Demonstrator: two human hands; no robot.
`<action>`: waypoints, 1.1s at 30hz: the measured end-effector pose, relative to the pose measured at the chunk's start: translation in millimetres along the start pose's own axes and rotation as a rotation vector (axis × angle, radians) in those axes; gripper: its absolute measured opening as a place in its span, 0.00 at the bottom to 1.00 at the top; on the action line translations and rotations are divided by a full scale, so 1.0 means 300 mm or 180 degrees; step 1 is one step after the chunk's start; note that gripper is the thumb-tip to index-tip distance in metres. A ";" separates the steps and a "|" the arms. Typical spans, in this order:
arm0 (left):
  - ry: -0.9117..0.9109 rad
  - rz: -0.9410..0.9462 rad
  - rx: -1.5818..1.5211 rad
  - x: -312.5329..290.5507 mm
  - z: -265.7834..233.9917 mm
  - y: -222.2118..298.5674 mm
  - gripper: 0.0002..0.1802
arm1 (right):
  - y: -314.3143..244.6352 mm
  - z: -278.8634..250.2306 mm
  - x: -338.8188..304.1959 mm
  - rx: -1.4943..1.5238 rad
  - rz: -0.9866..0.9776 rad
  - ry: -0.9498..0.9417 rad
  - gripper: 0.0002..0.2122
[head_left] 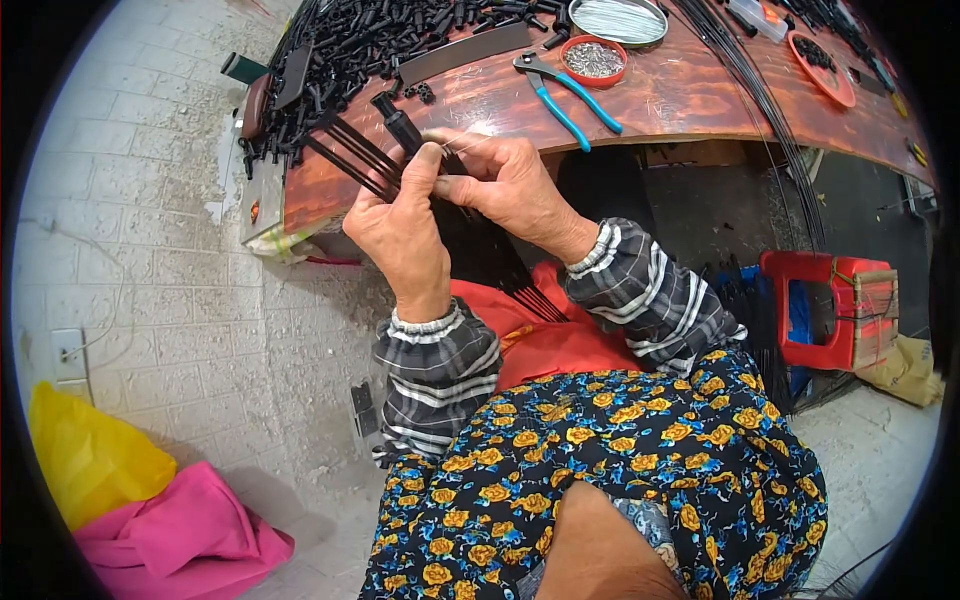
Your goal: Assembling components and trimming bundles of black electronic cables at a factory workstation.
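A person's left hand grips a bundle of thin black rods, fingers curled tight around it just off the counter edge. The right hand meets it, its fingers pinched closed on a fine pale wire at the bundle's black capped end. On the counter, a small red dish holds grey metal bits beside blue-handled pliers; a red tray carries black pieces, and loose black tubes heap at the left. A red stool stands near the right knee.
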State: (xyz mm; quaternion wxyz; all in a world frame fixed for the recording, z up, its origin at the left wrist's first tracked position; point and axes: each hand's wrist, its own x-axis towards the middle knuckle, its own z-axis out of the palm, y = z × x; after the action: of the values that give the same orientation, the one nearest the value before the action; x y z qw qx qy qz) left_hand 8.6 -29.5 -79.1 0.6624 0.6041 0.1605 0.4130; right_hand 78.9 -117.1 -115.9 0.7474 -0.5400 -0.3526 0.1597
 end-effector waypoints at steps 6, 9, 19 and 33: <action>-0.0106 -0.0469 -0.0607 0.012 -0.020 0.002 0.08 | 0.031 -0.009 -0.021 0.0247 0.0238 0.0296 0.09; -0.0247 -0.0660 -0.0855 0.009 -0.025 0.008 0.08 | 0.017 -0.014 -0.012 0.0138 0.0118 0.0154 0.13; -0.0441 -0.0958 -0.1182 0.030 -0.063 -0.038 0.10 | 0.051 -0.062 0.010 0.0813 0.0768 -0.0239 0.17; -0.0481 -0.0785 -0.1103 0.017 -0.071 -0.034 0.09 | 0.002 0.014 -0.013 0.0463 0.0519 0.0271 0.16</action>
State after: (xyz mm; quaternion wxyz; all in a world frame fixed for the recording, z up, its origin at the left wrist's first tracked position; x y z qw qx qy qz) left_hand 0.1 -10.7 -91.8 0.8119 0.4863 0.1096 0.3039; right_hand 73.3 -116.3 -117.0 0.7834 -0.5175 -0.2630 0.2221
